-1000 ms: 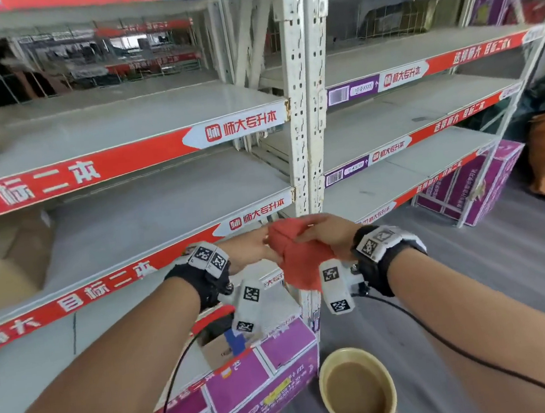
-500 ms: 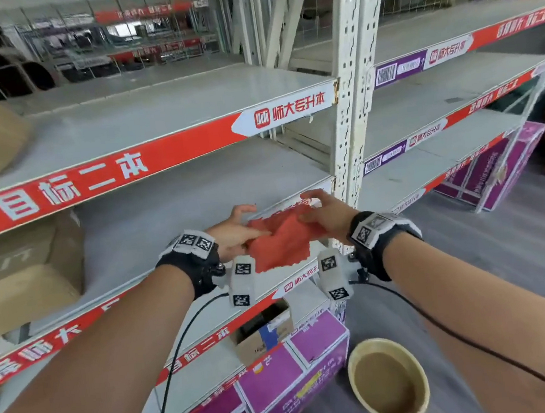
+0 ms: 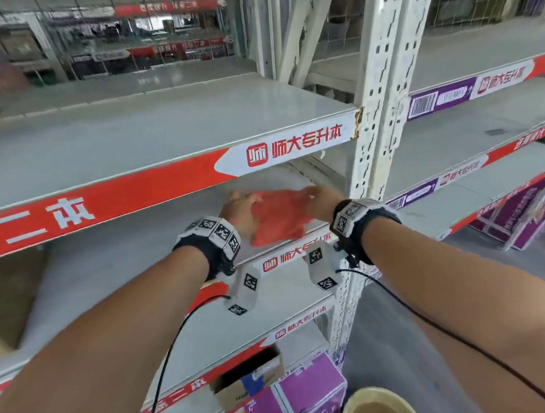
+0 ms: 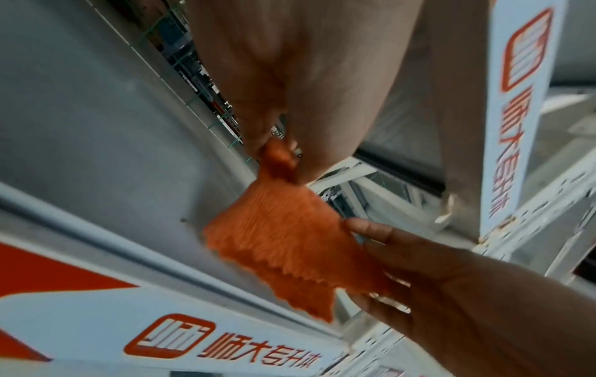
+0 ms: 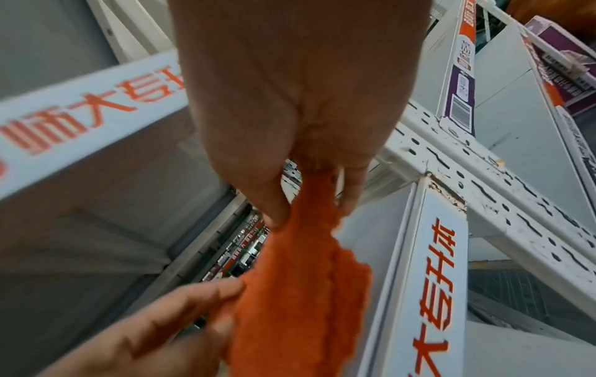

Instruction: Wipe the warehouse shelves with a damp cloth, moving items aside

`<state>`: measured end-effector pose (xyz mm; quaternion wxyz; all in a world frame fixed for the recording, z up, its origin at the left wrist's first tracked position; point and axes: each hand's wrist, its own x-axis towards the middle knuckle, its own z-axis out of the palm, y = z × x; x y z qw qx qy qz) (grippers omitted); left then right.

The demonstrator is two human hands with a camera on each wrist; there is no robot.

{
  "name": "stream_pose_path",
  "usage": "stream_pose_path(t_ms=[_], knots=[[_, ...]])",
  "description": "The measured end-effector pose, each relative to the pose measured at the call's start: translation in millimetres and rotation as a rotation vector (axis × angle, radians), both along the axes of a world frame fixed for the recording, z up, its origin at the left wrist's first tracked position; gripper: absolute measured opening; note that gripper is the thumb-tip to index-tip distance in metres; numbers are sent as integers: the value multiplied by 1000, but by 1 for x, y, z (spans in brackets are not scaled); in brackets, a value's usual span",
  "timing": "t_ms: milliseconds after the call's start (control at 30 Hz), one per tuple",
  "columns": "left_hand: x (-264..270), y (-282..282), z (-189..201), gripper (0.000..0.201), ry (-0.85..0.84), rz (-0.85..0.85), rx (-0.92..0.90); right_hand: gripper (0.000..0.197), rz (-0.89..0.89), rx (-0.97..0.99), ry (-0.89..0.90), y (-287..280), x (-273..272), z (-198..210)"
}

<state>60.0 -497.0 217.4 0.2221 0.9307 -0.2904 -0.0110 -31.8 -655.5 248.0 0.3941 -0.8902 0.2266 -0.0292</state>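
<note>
An orange-red cloth (image 3: pixel 279 217) is stretched between both hands just above the front right part of a grey shelf (image 3: pixel 118 256). My left hand (image 3: pixel 243 209) pinches the cloth's left corner, and the left wrist view shows its fingertips closed on a bunched corner of the cloth (image 4: pixel 277 158). My right hand (image 3: pixel 319 199) pinches the right side, with thumb and fingers nipping the cloth (image 5: pixel 306 204) in the right wrist view. The cloth (image 4: pixel 277 244) hangs half spread, one zigzag edge loose. Whether it touches the shelf cannot be told.
A white perforated upright (image 3: pixel 377 94) stands right beside my right hand. An upper shelf (image 3: pixel 155 127) overhangs the hands. A cardboard box (image 3: pixel 2 302) sits on the same shelf at far left. Below are purple cartons (image 3: pixel 310 390), a small open box (image 3: pixel 248 377) and a yellow basin (image 3: pixel 380 410).
Both hands have lifted the cloth from below the shelf's front edge up and forward over the shelf. They have drawn apart, spreading the bunched cloth.
</note>
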Motion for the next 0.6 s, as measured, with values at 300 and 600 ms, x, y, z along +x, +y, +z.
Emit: stream_pose_path(t_ms=[300,600], knots=[[1,-10,-22,47,9,-16,110,35,185,-339,227,-12,30,-37],[-4,-43,-16,45,32,-100,163,48,-28,-370,278,-29,41,-47]])
